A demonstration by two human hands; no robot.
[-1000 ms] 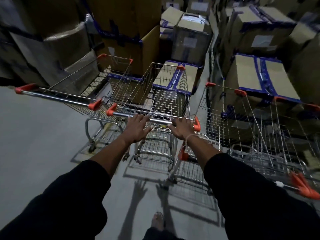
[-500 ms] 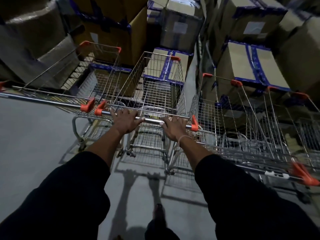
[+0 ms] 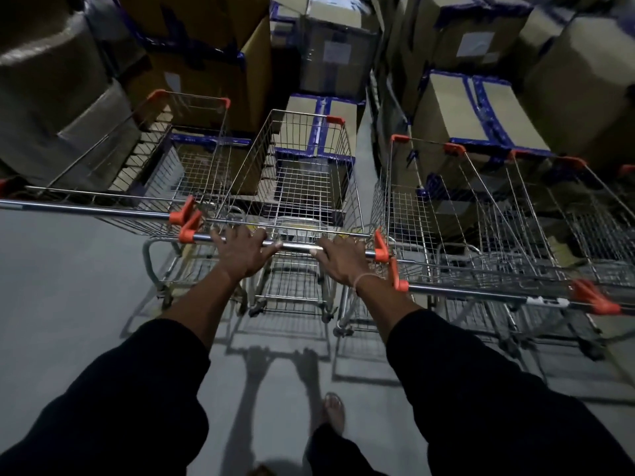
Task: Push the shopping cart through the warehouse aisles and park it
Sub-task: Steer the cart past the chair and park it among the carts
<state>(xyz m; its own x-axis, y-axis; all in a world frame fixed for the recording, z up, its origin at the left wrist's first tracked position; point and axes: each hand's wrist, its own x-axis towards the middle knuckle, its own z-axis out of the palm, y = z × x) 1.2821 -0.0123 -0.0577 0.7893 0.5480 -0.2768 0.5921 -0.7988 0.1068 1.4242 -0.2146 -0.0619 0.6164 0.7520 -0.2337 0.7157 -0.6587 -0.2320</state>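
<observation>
Here, wire shopping cart (image 3: 299, 187) stands between two other carts: left cart (image 3: 165, 173) just beside it, nested row of carts (image 3: 481, 214) to its right. Left hand (image 3: 242, 250) grips the cart's chrome handle bar (image 3: 295, 246), fingers curled over it; right hand (image 3: 343, 257) grips the same bar near its orange end cap (image 3: 380, 247). Blue-taped cardboard boxes (image 3: 457, 108) stacked beyond the cart's front. Sandalled foot (image 3: 334, 412) behind the cart on grey floor (image 3: 68, 304)

The person wears black long sleeves (image 3: 481, 389) pushed up the forearms, a thin pale wristband (image 3: 365, 278) at centre-right, dark trousers and a sandal (image 3: 334, 408) at the lower centre.
</observation>
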